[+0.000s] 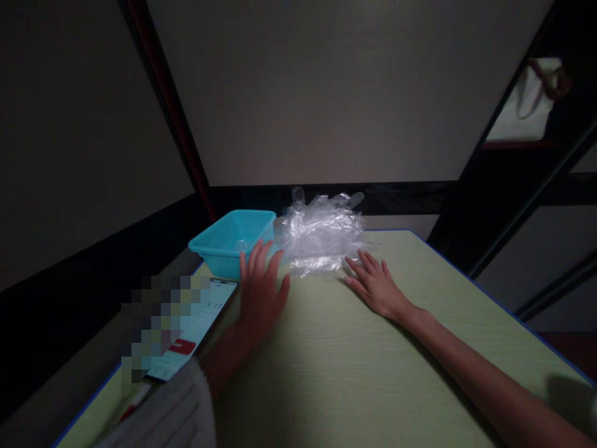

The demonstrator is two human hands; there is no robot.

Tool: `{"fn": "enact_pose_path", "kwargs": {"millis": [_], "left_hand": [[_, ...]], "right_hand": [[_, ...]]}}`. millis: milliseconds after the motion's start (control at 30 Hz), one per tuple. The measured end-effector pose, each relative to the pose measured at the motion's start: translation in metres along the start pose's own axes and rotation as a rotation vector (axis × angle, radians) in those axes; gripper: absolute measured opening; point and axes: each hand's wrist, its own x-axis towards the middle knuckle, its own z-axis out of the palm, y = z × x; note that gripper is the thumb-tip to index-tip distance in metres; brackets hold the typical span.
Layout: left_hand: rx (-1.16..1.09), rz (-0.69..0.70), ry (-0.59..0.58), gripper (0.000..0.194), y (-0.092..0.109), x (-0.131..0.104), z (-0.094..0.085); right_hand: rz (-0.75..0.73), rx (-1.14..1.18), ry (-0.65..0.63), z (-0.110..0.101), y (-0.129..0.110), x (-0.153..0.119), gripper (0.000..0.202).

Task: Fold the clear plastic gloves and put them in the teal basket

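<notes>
- A grey ribbed sleeve [168, 410] reached in from the lower left corner, around the left forearm
- A phone [203, 323] lay face up on the pale green table [326, 361], its screen lit and partly pixelated
- A turquoise basin [217, 264] stood just beyond the phone, near the table's far left corner
- The left hand [263, 289], slightly blurred, was open and empty, fingers spread before the basin's right side; whether it touched the basin could not be told
- The clear plastic gloves [321, 233] sat in a crumpled heap at the table's far edge, between the hands and beyond them, finger-shaped ends sticking up
- The right hand [373, 286] was open, palm down, holding nothing, fingertips just beside the heap's near right corner
- A white bag [527, 106] showed at the upper right, well apart from the table
</notes>
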Motion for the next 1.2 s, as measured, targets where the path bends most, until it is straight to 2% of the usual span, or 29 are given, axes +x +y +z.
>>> {"fn": "enact_pose_path", "kwargs": {"millis": [67,133,233,367,567,900,1033,1200], "left_hand": [[-0.075,0.130,-0.091,0.032,0.014,-0.007,0.006],[-0.143,0.178,-0.164,0.031,0.022,-0.013,0.012],[-0.215,0.136,-0.225,0.031,0.023,-0.019,0.020],[-0.262,0.058,-0.247,0.033,0.018,-0.023,0.024],[-0.339,0.107,-0.303,0.029,0.018,-0.028,0.019],[-0.395,0.122,-0.419,0.038,0.017,-0.030,0.015],[-0.405,0.142,-0.459,0.044,0.016,-0.032,0.013],[-0.422,0.123,-0.534,0.054,0.021,-0.032,0.007]], "right_hand": [[-0.003,-0.008,-0.038,0.002,0.000,-0.001,0.051],[-0.026,-0.005,-0.070,0.000,-0.003,-0.002,0.049],[-0.063,0.010,-0.094,-0.006,-0.008,-0.003,0.044],[-0.109,0.038,-0.102,-0.013,-0.015,-0.005,0.038],[-0.231,0.092,-0.176,-0.019,-0.025,-0.015,0.036],[-0.619,0.180,-0.295,-0.032,-0.057,-0.036,0.037],[-0.756,0.181,-0.293,-0.029,-0.063,-0.042,0.036],[-0.837,0.182,-0.257,-0.027,-0.063,-0.045,0.033]]}}
